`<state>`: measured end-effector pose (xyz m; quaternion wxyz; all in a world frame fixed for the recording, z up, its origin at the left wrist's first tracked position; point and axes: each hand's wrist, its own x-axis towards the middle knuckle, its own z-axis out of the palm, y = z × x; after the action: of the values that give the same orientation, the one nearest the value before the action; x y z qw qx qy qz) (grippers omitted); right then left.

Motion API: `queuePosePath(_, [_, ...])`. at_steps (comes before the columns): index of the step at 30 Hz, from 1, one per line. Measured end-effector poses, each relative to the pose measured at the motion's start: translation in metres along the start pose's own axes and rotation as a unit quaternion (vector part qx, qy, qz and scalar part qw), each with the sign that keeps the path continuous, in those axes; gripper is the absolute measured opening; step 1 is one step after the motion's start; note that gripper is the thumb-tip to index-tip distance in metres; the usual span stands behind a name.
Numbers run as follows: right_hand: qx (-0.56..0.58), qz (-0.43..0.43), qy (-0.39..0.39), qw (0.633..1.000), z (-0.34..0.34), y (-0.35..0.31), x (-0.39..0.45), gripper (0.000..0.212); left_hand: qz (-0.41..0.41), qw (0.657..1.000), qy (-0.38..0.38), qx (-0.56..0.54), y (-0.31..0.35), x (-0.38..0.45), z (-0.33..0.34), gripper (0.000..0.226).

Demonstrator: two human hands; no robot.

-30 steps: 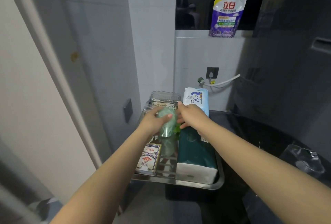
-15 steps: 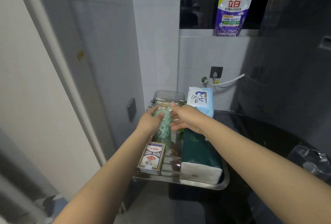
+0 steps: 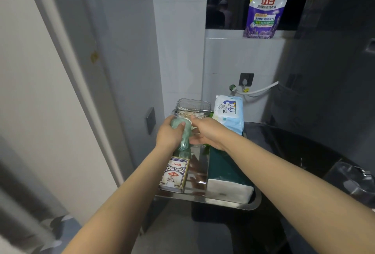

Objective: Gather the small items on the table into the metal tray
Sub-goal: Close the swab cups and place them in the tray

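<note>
— Fingers of your left hand [image 3: 169, 135] were curled around the pale green translucent bottle-shaped item [image 3: 181, 134], thumb across its front, gripping it. Correct?

— Yes. You held it over the far left part of the shiny metal tray [image 3: 227, 203], not resting on the tray floor as far as the view showed.

— And which way did it point?

— Its long axis ran roughly away from you and slightly up, the rounded far end toward the clear plastic lidded box [image 3: 192, 107] at the tray's back, the near end tipped down toward the tray.

— What about your right hand [image 3: 207, 132]?

— It sat just beside the green item, fingers loosely spread and reaching left, fingertips touching or nearly touching it. Whether they pinched anything, I could not tell.

— What else lay in the tray?

— You had a blue and white playing-card box [image 3: 175, 174] flat at the near left, its long side running away from you. A dark green tissue pack with a white end [image 3: 228, 174] lay along the right side, lengthwise toward the wall. Behind it a light blue and white wet-wipe pack [image 3: 229, 111] leaned up at the back.

— Anything behind?

— A purple and yellow detergent pouch [image 3: 263, 10] stood on the white tiled ledge [image 3: 223, 34].
</note>
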<state>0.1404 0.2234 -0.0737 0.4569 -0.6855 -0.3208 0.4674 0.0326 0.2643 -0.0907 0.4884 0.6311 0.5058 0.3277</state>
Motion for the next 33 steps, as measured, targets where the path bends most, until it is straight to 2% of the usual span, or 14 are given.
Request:
queuePosePath(5, [-0.035, -0.033, 0.042, 0.998, -0.011, -0.003, -0.035, 0.04, 0.019, 0.999, 0.037, 0.035, 0.013, -0.028, -0.004, 0.049])
queuePosePath(8, [-0.043, -0.07, 0.057, 0.995, -0.022, 0.001, -0.07, 0.037, 0.021, 0.999, 0.032, 0.023, 0.022, -0.055, -0.003, 0.042])
queuePosePath(12, [-0.108, -0.127, 0.086, 0.982, -0.045, 0.018, -0.14, 0.019, 0.035, 0.999, -0.014, -0.031, 0.035, -0.112, 0.008, 0.031])
queuePosePath(16, [-0.164, -0.161, 0.13, 0.964, -0.063, 0.035, -0.186, 0.024, 0.036, 0.995, -0.056, -0.076, 0.038, -0.149, 0.024, 0.023])
queuePosePath(22, [-0.179, -0.172, 0.188, 0.95, -0.118, 0.084, -0.253, 0.016, 0.004, 0.983, -0.164, -0.083, 0.034, -0.221, 0.077, 0.012])
queuePosePath(29, [-0.304, -0.14, 0.292, 0.896, -0.173, 0.114, -0.28, 0.025, 0.005, 0.972, -0.232, -0.031, 0.031, -0.252, 0.145, 0.023])
queuePosePath(33, [-0.314, -0.113, 0.312, 0.889, -0.193, 0.122, -0.285, 0.031, 0.013, 0.963, -0.268, -0.017, 0.029, -0.257, 0.172, 0.039])
